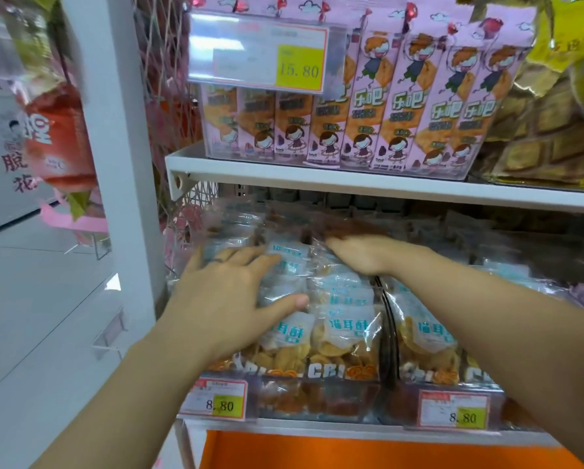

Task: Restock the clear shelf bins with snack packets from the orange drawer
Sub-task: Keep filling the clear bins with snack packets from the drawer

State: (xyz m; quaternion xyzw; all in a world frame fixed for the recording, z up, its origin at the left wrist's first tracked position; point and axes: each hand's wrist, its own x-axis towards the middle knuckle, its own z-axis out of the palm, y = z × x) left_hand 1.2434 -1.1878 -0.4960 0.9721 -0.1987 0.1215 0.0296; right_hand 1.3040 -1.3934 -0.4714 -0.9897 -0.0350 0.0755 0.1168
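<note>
White shelf (317,177) | clear snack packets (344,328), blue labels, golden crisps | left hand (229,296), right hand (365,257): fingers straight, pressing packets

We see a shop: white metal shelves (351,179) carry clear plastic bins (216,150) packed with identical pink snack packets (402,106) and clear bags of golden crisps (344,333), with yellow-patched price labels (258,54) reading 15.80 and 8.80 on the bin fronts.
</note>
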